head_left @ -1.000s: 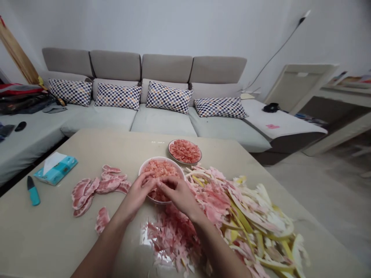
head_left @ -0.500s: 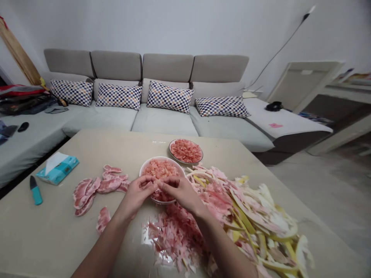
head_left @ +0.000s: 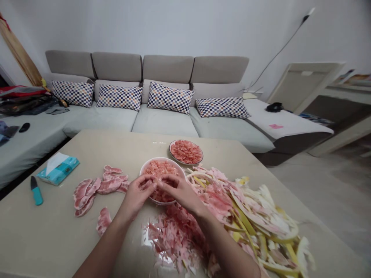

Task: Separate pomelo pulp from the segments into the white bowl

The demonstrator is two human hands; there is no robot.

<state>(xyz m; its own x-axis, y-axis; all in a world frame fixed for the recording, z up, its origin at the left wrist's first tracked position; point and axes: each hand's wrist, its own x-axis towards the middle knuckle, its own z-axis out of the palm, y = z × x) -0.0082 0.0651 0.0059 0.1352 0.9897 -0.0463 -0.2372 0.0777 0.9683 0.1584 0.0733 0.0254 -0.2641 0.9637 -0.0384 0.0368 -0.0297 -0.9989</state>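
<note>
My left hand (head_left: 139,197) and my right hand (head_left: 181,191) meet fingertip to fingertip above the near half of a white bowl (head_left: 141,170). Both are closed in a pinch on a small piece of pomelo flesh (head_left: 157,180), mostly covered by the fingers. Loose pink pomelo pulp (head_left: 162,168) fills the bowl. To the left lie several pomelo segments (head_left: 84,193) with their pale skin on, and a single segment (head_left: 103,221) sits beside my left forearm. Torn pink membrane scraps (head_left: 179,235) are spread beneath my right forearm.
Behind the bowl stands a dark-rimmed plate (head_left: 202,156) heaped with pulp. A large pile of pomelo peel (head_left: 261,220) covers the table's right side. A turquoise-handled knife (head_left: 36,195) and a tissue pack (head_left: 62,170) lie at the left. A sofa (head_left: 162,121) runs behind the table (head_left: 121,143).
The fingers have shifted slightly over the bowl, with the right fingers arched a little higher. The view has tilted very slightly; everything else stays in place.
</note>
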